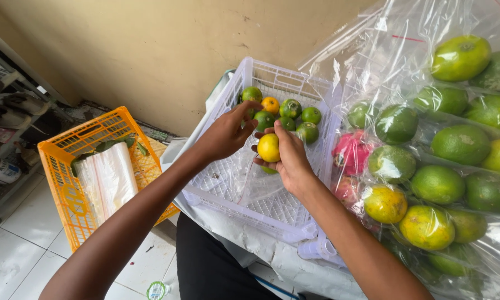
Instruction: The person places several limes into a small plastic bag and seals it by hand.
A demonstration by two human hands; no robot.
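Landmark = white crate [227, 100], sitting on my lap over a white sheet. Nearest me, below the crate's front rim: white floor tiles w/ a small round lid [156, 290]. R of the crate, close to cam: clear plastic bags of green and yellow citrus [428, 183], plus pink fruit [351, 153] bagged right against the crate's R wall. Over the crate's middle: my right hand [287, 161], fingers curled ard one yellow citrus [269, 148], firm hold, fruit sits btwn thumb and fingers, lifted above the crate floor; a green one peeks under the palm, can't tell if gripped. Just L of that, my left hand [226, 133], fingers loosely bent, tips touching the loose green citrus [264, 119] at the crate's far end; can't tell if it's closed on any. Far end of crate: small pile, mostly green, one orange fruit [270, 104]. L of crate on the floor: orange crate [58, 166] holding a roll of clear bags [108, 178]. Beyond the crate: beige wall.
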